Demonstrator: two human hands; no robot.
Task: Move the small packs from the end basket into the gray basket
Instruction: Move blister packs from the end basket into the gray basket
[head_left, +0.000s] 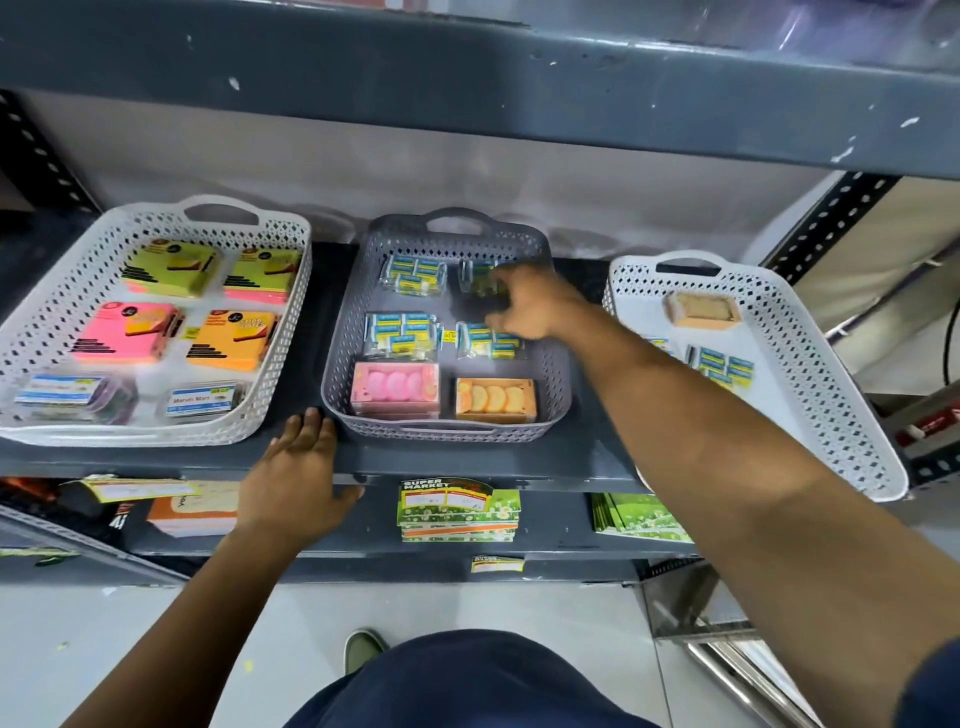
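The gray basket (343, 332) stands in the middle of the shelf and holds several small blue-and-yellow packs (413, 275), plus a pink box (396, 388) and an orange box (496, 399) at its front. My right hand (524, 304) reaches into its back right part, fingers closed on a small clear pack (475, 275) low over the basket floor. The white end basket (810, 374) at the right holds more small packs (724, 366) and a tan box (701, 310). My left hand (298, 478) rests flat on the shelf edge by the gray basket's front left corner.
A white basket (47, 322) at the left holds sticky-note pads and card boxes. A metal shelf (467, 67) hangs low overhead. The lower shelf carries green packs (457, 512) and price tags. A perforated upright (826, 223) stands at the right.
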